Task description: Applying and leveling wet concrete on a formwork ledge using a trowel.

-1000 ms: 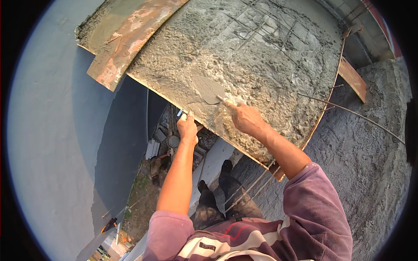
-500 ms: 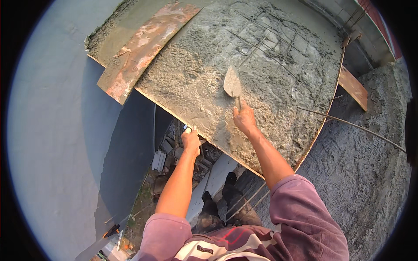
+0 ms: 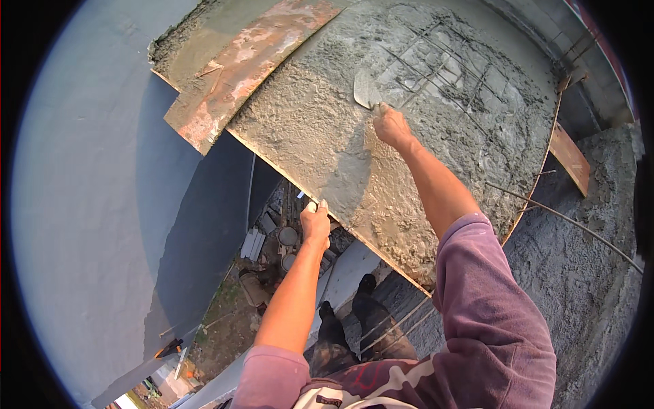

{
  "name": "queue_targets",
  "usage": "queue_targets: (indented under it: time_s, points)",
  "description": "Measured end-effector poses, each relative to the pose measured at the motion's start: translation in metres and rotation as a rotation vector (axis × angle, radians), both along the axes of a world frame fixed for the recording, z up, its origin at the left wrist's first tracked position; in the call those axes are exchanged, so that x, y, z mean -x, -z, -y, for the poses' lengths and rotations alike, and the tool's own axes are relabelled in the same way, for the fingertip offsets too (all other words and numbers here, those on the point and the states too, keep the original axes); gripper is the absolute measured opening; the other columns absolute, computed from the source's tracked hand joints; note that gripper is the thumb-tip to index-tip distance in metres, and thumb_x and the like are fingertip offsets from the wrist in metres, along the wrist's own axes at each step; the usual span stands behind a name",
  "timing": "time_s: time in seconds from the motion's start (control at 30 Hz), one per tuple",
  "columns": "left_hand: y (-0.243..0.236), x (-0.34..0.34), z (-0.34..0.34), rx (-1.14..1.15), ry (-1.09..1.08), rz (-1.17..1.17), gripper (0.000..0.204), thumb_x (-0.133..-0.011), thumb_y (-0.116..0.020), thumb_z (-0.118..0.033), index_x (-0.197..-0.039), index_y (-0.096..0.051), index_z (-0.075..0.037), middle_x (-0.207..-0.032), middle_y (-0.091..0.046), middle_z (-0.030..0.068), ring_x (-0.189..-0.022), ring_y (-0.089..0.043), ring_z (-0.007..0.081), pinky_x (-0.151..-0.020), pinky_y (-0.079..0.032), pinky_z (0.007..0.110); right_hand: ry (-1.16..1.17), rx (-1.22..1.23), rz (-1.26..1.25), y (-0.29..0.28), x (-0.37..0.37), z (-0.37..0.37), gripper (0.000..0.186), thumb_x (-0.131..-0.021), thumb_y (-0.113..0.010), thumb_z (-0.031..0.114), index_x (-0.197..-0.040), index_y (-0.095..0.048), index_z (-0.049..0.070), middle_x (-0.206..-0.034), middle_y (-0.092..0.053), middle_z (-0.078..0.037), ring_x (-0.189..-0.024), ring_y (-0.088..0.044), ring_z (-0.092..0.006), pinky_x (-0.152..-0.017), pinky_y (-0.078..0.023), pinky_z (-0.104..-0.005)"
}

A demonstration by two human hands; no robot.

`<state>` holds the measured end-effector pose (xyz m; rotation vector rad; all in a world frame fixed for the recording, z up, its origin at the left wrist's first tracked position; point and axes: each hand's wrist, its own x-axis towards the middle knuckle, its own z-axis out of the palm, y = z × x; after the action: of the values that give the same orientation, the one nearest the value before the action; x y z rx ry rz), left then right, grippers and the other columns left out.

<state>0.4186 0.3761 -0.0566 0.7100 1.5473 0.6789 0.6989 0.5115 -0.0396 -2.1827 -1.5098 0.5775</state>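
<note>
My right hand (image 3: 390, 126) is closed on the handle of a trowel (image 3: 366, 90), whose blade lies on rough wet concrete (image 3: 286, 102) near the upper middle of the slab. My left hand (image 3: 315, 219) is closed on the wooden edge board (image 3: 378, 249) along the slab's near side, thumb up at its top. A small pale item beside that hand is too small to make out. A grid of steel bars (image 3: 449, 68) shows in the concrete beyond the trowel, and a rust-stained board (image 3: 245, 61) crosses the slab at the upper left.
A grey wall (image 3: 82, 225) fills the left, beside a drop to rubble (image 3: 269, 225) and buckets far below. My feet (image 3: 327, 310) stand on a narrow ledge. A long bar (image 3: 579, 232) juts out at right, near a plank (image 3: 569, 160) and rough sloping concrete (image 3: 579, 307).
My right hand and the trowel have moved up and away from me across the concrete, from near the board's edge. My left hand stays on the edge; the whole view has shifted slightly.
</note>
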Motion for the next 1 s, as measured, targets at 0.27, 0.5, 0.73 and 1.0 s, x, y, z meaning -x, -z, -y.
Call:
queue_targets:
  time_s: [0.27,0.5,0.73,1.0]
  points:
    - [0.01,0.027,0.004,0.099,-0.104,0.08,0.028,-0.104,-0.052,-0.014,-0.126,-0.052,0.004,-0.116,-0.057,0.012,-0.098,-0.056,0.0225,-0.067,-0.052,0.043,-0.021,0.279,0.344,-0.045,0.011,0.269,0.063,-0.091,-0.054,0.015,-0.152,-0.04,0.011,-0.088,-0.064,-0.025,-0.07,-0.068,-0.0376,-0.058,-0.052,-0.0479]
    - [0.037,0.035,-0.007,0.034,-0.046,0.054,0.035,-0.104,-0.053,-0.018,-0.131,-0.049,0.004,-0.121,-0.059,0.0156,-0.103,-0.063,0.0318,-0.085,-0.058,0.058,0.389,0.344,0.173,-0.097,-0.039,0.392,0.061,-0.094,-0.057,0.026,-0.15,-0.041,0.009,-0.098,-0.069,-0.028,-0.089,-0.067,-0.0461,-0.08,-0.053,-0.0539]
    - [0.014,0.028,-0.004,0.085,-0.011,0.143,0.039,-0.106,-0.048,-0.016,-0.141,-0.045,0.001,-0.132,-0.054,0.0156,-0.115,-0.058,0.0317,-0.092,-0.055,0.062,0.156,0.276,-0.352,-0.096,-0.021,0.422,0.055,-0.095,-0.062,0.024,-0.144,-0.049,0.002,-0.132,-0.062,-0.024,-0.122,-0.062,-0.0363,-0.103,-0.048,-0.0401]
    - [0.021,0.03,-0.008,0.074,-0.004,0.137,0.035,-0.105,-0.051,-0.018,-0.134,-0.049,0.001,-0.126,-0.056,0.0155,-0.107,-0.061,0.0317,-0.086,-0.06,0.057,0.547,-0.053,-0.2,-0.095,-0.055,0.478,0.052,-0.098,-0.056,0.021,-0.145,-0.048,-0.001,-0.128,-0.065,-0.023,-0.119,-0.063,-0.0286,-0.101,-0.048,-0.0363]
